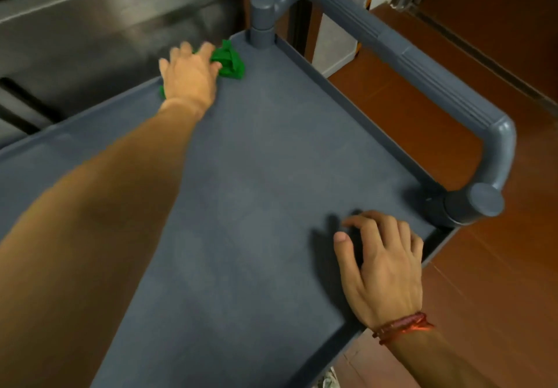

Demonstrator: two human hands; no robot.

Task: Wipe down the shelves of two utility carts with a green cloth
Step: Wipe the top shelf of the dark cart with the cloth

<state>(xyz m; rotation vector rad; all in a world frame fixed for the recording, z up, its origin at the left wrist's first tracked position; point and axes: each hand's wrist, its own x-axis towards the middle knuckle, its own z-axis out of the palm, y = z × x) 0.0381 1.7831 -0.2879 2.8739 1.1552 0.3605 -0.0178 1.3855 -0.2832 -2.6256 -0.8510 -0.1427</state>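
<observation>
A grey utility cart's top shelf (256, 182) fills the middle of the view. My left hand (188, 78) reaches to the shelf's far edge and presses flat on a crumpled green cloth (231, 62), most of which bunches out beyond my fingers near the far corner post (262, 20). My right hand (380, 266) rests on the shelf's near right part with fingers spread and loosely bent, holding nothing. A red thread band circles that wrist.
The cart's thick grey handle (422, 64) arches along the right side between two posts. A stainless steel counter front (90, 25) stands right behind the cart's far edge. Reddish-brown floor (498, 266) lies to the right.
</observation>
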